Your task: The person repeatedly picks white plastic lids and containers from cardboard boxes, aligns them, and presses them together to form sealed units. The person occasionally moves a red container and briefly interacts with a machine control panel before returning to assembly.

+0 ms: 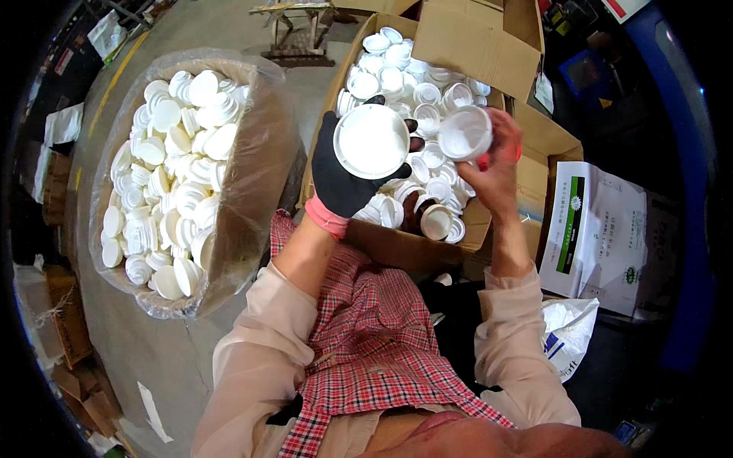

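My left hand [343,164], in a black glove with a pink cuff, holds a round white plastic lid [372,142] with its flat face turned up. The glove's fingers reach around behind the lid. To the right, my bare right hand [498,164] grips a translucent white plastic cap [465,133] by its edge, shaped like a shallow cup. The two pieces are apart. Both hands are above an open cardboard box [397,243] heaped with similar white caps [427,95]. Among them, near the box's front edge, is a cream-coloured round piece [437,222] next to something dark brown.
On the left stands a box lined with clear plastic [256,145], full of white round lids [166,114]. A white printed carton [603,237] is at the right, with a white plastic bag [569,328] below it. A small stool [298,34] stands beyond the boxes.
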The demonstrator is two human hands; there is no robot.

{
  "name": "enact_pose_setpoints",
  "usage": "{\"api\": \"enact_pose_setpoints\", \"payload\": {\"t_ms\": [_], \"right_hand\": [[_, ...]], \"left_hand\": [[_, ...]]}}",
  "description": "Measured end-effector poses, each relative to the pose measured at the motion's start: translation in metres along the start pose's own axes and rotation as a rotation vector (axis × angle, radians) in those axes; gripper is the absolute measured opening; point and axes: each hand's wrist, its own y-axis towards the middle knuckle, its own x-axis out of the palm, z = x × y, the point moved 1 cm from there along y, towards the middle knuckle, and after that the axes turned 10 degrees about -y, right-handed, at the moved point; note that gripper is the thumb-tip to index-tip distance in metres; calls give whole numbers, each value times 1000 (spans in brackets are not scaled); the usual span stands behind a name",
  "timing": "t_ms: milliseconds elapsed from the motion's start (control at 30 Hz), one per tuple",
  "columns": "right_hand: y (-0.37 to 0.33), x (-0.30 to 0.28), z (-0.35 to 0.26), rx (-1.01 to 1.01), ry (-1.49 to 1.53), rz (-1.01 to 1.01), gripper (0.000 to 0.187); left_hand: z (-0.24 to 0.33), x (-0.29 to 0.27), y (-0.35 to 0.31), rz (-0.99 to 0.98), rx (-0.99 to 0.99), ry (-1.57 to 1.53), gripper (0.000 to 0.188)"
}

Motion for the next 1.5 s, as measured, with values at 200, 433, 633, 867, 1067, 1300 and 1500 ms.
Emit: {"api": "enact_pose_setpoints", "payload": {"t_ms": [200, 433, 633, 867, 1067, 1300, 1500], "right_hand": [[-19, -5, -55, -231, 5, -40, 78], [-19, 18, -58, -241, -185, -108, 71], [-26, 22, -44, -323, -300, -53, 76], [-29, 21, -47, -335, -289, -18, 75], [-30, 20, -50, -324, -304, -25, 76], [-29, 19, -57, -318, -326, -23, 75], [-28, 20, -57, -342, -330, -25, 76]], "left_hand": [[-4, 2, 0, -69, 116, 468, 63], [-40, -3, 0, -75, 16, -204, 66], [-38, 2, 2, -162, 199, 510, 53], [-33, 21, 2, -146, 11, -301, 52], [-34, 23, 3, -112, 40, -156, 55], [-33, 24, 4, -61, 70, -28, 65], [-31, 25, 0, -64, 96, 46, 74]]}}
